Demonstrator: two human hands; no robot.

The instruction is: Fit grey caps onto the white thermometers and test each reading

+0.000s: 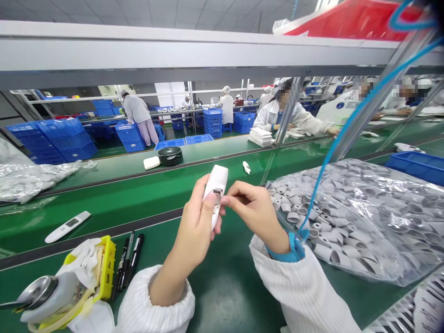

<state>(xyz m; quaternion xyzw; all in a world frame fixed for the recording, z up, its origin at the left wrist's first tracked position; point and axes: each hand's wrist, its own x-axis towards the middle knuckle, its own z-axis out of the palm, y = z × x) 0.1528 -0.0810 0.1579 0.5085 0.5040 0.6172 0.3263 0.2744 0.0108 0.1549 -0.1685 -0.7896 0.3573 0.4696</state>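
Observation:
My left hand (196, 226) is wrapped round a white handheld thermometer (216, 184), held upright over the green belt, thumb beside its small display. My right hand (255, 208) is pinched at the device's side near the display; what the fingertips hold is too small to make out. A blue wrist strap (294, 247) with a coiled blue cord runs up from my right wrist. Both sleeves are white.
A clear bag of several small white caps (360, 217) lies to the right. Another white thermometer (67, 226) lies on the belt at left. Pens (129, 261), a yellow tray (104, 268) and a metal-topped bottle (45, 296) sit near left. Co-workers stand beyond the conveyor (138, 189).

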